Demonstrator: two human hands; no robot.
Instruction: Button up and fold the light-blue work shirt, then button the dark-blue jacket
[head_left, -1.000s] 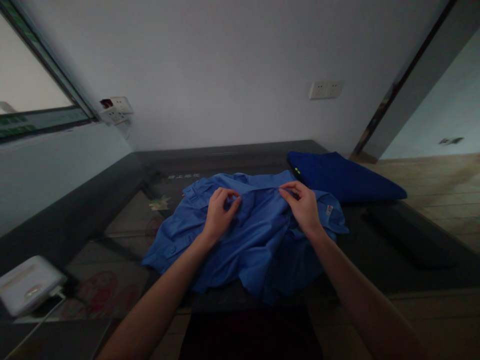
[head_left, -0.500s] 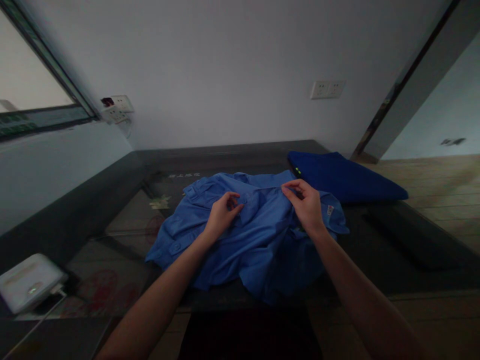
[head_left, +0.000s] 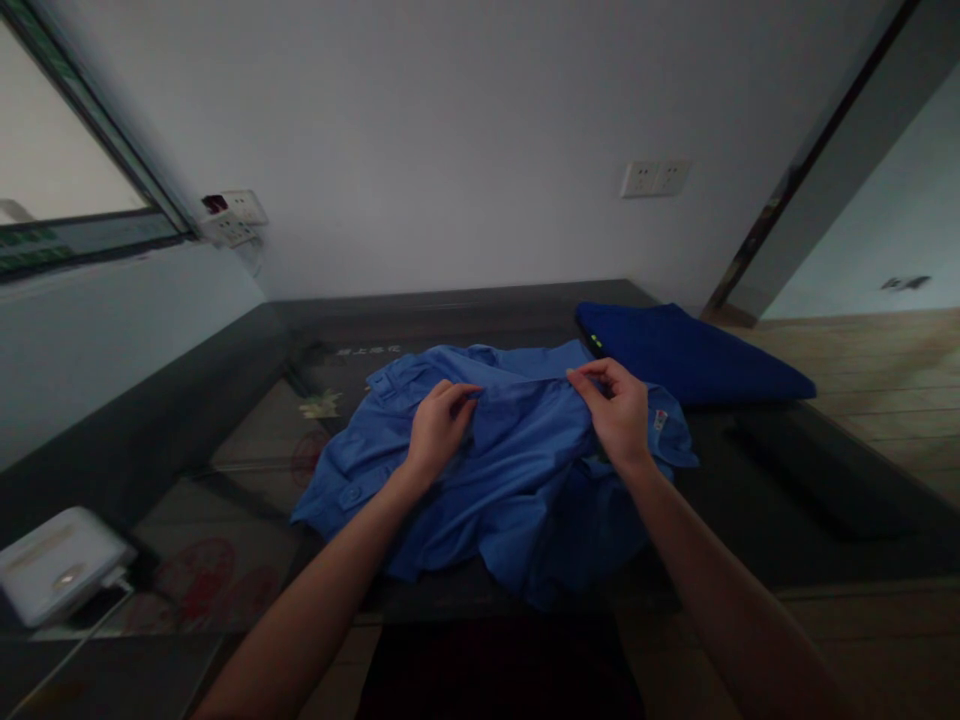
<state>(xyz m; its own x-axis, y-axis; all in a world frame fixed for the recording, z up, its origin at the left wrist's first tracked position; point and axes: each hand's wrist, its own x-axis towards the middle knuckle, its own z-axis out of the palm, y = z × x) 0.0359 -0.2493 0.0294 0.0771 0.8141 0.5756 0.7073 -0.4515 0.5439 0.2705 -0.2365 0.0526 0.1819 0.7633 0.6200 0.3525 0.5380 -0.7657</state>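
A rumpled blue work shirt (head_left: 517,480) with buttoned tabs and a small label on its right part lies spread over a dark, glossy table. My left hand (head_left: 441,425) pinches the shirt's fabric near the middle of its upper part. Farther right, my right hand (head_left: 615,405) pinches the same edge between thumb and fingers. The edge runs nearly straight between the two hands. Folds hide the shirt's lower layers.
A dark blue flat cloth item (head_left: 690,355) lies behind the shirt at right. On the table's right part is a black flat object (head_left: 821,480). A white box with a cable (head_left: 64,570) stands at left. Sockets (head_left: 655,180) are on the wall.
My left hand has closed on the shirt's edge, its fingers now pinching fabric. My right hand has shifted slightly right, and the edge between the hands is straighter.
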